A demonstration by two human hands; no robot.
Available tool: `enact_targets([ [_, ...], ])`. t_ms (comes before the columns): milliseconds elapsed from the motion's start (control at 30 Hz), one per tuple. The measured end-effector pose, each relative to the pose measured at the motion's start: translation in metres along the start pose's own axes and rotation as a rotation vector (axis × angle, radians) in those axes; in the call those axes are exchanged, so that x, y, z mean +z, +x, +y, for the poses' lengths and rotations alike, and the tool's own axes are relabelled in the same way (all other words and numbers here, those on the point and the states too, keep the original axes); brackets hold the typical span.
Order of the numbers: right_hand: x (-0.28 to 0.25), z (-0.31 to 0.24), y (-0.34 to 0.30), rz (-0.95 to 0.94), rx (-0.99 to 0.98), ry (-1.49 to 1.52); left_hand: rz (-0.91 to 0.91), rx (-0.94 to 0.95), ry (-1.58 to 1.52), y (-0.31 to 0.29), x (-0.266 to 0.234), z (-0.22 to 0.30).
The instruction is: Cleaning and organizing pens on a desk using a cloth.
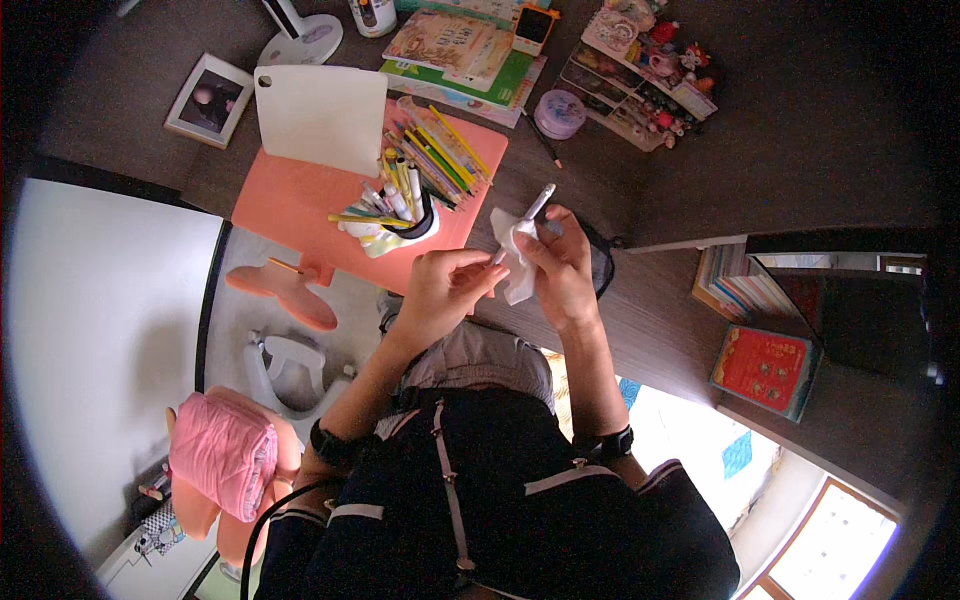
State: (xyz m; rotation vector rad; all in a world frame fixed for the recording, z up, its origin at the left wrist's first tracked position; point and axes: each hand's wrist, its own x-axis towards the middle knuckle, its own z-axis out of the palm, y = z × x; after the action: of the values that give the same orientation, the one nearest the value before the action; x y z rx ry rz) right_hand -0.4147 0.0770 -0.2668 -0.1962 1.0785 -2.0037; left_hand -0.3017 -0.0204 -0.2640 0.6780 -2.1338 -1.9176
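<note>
A white pen (540, 202) slants up and to the right between my hands, in front of my body. My right hand (562, 268) is closed round its middle with a crumpled white tissue (517, 285) wrapped against it. At the pen's lower end, the fingers of my left hand (445, 290) are pinched on the thin tip. Just left of my hands, a pen holder (392, 236) packed with pens and markers stands on a pink desk surface (290, 200). Behind it lies a spread of coloured pencils (437, 150).
A white board (322, 118) leans up behind the pink surface, near a framed photo (209, 100). Books (460, 55), a round purple tin (560, 114) and a rack of figurines (640, 75) stand at the back. A pink cushion (222, 455) rests on a chair at lower left.
</note>
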Motion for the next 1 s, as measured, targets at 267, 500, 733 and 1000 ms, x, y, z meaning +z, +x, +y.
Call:
enact_targets([
  [267, -0.003, 0.001, 0.005, 0.260, -0.170, 0.074, 0.239, 0.210, 0.382, -0.003, 0.005, -0.002],
  [500, -0.001, 0.005, -0.001, 0.189, -0.024, -0.137, 0.085, 0.052, 0.092, -0.001, 0.000, -0.001],
  [733, 0.000, 0.000, 0.000, 0.134, -0.094, -0.146, 0.020, -0.006, 0.045, -0.001, -0.003, 0.007],
  [1000, -0.004, 0.001, 0.005, 0.072, -0.091, -0.285, 0.171, 0.208, 0.237, -0.001, 0.001, -0.005],
])
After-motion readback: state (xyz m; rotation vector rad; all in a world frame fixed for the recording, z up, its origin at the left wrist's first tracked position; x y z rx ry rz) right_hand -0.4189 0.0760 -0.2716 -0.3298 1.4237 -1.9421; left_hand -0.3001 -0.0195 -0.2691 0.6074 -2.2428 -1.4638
